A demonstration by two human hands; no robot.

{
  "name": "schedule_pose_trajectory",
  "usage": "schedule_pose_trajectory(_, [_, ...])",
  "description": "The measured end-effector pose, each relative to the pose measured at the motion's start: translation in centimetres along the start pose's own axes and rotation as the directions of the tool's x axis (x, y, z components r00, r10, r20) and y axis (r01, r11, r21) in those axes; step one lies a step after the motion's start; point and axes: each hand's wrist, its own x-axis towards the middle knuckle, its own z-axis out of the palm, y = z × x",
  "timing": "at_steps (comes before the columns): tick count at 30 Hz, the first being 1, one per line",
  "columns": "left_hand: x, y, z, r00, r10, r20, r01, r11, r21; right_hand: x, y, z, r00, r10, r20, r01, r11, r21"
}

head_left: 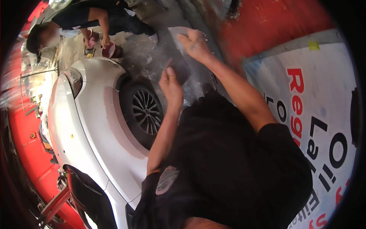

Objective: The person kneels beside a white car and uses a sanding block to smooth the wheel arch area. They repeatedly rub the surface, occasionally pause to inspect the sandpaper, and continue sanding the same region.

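One white car (95, 114), left; one wheel (146, 110) visible. One banner (328, 101), right. One co-worker (80, 16) bending past the bumper, over two reddish tubs (117, 52). Wearer's two hands: right hand (195, 45) farther out, fingers curled, can't tell on what; left hand (171, 86) near the wheel, fingers closed on one thin reddish-brown piece (168, 63), sticking out above the thumb.

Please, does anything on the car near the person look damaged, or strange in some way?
Yes. A dull pinkish band curves along the white car beside the front wheel. It looks odd because it does not match the surrounding white; whether it is damage or residue, I cannot tell.
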Motion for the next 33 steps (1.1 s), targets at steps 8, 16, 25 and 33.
schedule_pose_trajectory(8, [3.7, 1.4, -0.4, 0.997, -0.071, 0.029, 0.076, 0.968, -0.239, -5.8, -2.7, 6.0, 0.909, -0.35, -0.227, 0.315, 0.932, -0.177])
schedule_pose_trajectory(16, [5.7, 2.3, 0.3, 0.995, -0.1, -0.032, 0.086, 0.953, -0.29, -5.7, -4.8, 4.3, 0.944, -0.312, -0.106, 0.309, 0.95, -0.049])
schedule_pose_trajectory(25, [6.8, 1.9, -1.4, 0.986, 0.068, -0.15, -0.046, 0.989, 0.144, -5.8, -6.2, 5.6, 0.957, -0.286, -0.056, 0.287, 0.958, 0.015])
schedule_pose_trajectory(33, [5.3, 1.6, -2.0, 0.952, -0.203, -0.227, 0.156, 0.965, -0.211, -0.7, -5.6, 7.3, 0.961, -0.277, -0.007, 0.275, 0.955, -0.108])
